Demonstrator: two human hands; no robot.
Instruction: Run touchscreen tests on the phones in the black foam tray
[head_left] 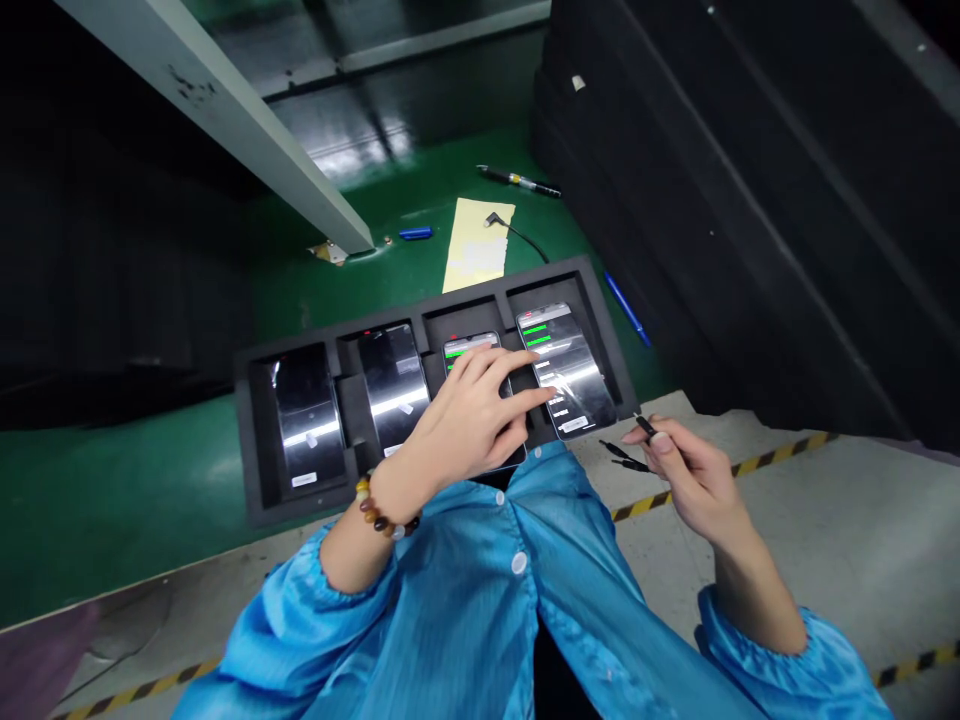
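A black foam tray with several compartments holds smartphones. My left hand, with a bead bracelet at the wrist, reaches over the tray with its fingers stretched out. Its index and middle fingertips are at the left side of the rightmost phone, whose lit screen shows green bars and lines of text. Beneath that hand is a second lit phone, partly hidden. Two phones with dark screens, the leftmost phone and its neighbour, lie further left. Right of the tray, my right hand pinches a black cable plug; other thin black cable ends hang beside it.
Behind the tray, a yellow paper lies on the green table under a black cable end. A black pen, a blue cap and a blue pen lie around. Stacked black trays rise at right; a grey post slants at left.
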